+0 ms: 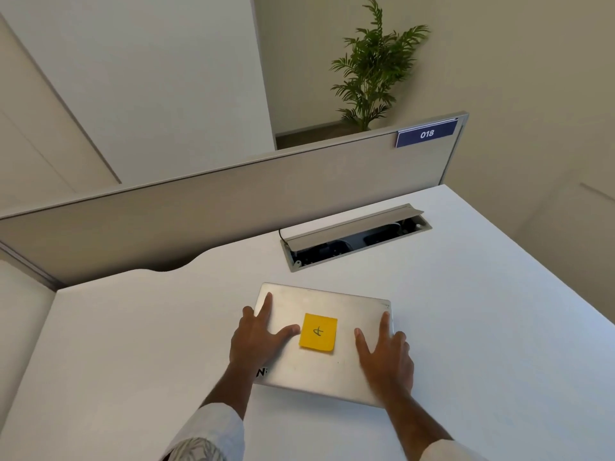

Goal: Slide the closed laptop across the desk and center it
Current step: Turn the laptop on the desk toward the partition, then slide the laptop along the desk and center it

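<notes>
1. The left hand (258, 341) lies flat on the left part of the lid of the closed laptop (346, 371). Its grip is wide: fingers spread and pressed down on the metal, nothing clasped. The forefinger reaches toward the far left corner, and the thumb points inward, its tip just beside the yellow sticky note (318, 332).

2. The right hand (386, 356) lies flat on the right part of the lid, its grip wide as well, palm down with fingers splayed. Its outer fingers run along the laptop's right edge, and the thumb points inward toward the note without touching it.

3. The sticky note sits on the lid between the two hands, a short handwritten mark on it; what the mark says cannot be told.

4. The laptop is silver, shut, and flat on the white counter (482, 327). It lies near the person, turned a little askew to the counter's edges, roughly midway across the visible surface. A dark sticker with white lettering shows at its near left corner, partly hidden by the left wrist.

5. Light sleeves (213, 434) cover both forearms at the bottom of the view.

6. Beyond the laptop, apart from it, a cable hatch (356, 236) is set into the counter with its flap raised, dark fittings visible inside.

7. A grey partition (199, 207) runs along the counter's far side, bearing a blue plate (427, 133) marked 018 near its right end.

8. Behind the partition a green potted plant (374, 64) stands against a pale wall.
</notes>
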Demonstrator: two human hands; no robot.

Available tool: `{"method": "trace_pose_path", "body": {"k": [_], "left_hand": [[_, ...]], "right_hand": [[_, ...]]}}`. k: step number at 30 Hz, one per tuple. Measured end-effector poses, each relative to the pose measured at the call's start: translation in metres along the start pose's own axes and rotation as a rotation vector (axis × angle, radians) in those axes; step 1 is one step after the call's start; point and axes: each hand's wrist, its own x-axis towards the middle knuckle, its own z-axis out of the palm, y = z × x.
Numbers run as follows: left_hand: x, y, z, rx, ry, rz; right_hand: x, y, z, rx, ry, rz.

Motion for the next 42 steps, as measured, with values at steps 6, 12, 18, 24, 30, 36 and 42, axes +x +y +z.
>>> {"method": "trace_pose_path", "body": {"k": [6, 12, 18, 24, 30, 36, 42], "left_hand": [[0.000, -0.021, 0.017, 0.031, 0.014, 0.008], [-0.003, -0.028, 0.033, 0.061, 0.019, 0.021], [-0.007, -0.036, 0.044, 0.103, 0.047, 0.026], [-0.005, -0.041, 0.049, 0.127, 0.060, 0.042], [-0.005, -0.044, 0.054, 0.172, 0.084, 0.058], [-0.005, -0.048, 0.061, 0.183, 0.125, 0.085], [-0.007, -0.050, 0.063, 0.210, 0.141, 0.097]], "right_hand": [[-0.009, 0.000, 0.012, -0.024, -0.039, -0.013], [-0.014, 0.009, 0.020, -0.041, -0.062, -0.008], [-0.017, 0.012, 0.027, -0.066, -0.082, -0.015], [-0.014, 0.009, 0.028, -0.094, -0.091, -0.041], [-0.017, 0.008, 0.032, -0.147, -0.079, -0.056], [-0.020, 0.008, 0.034, -0.170, -0.100, -0.055], [-0.021, 0.008, 0.035, -0.197, -0.119, -0.065]]}}
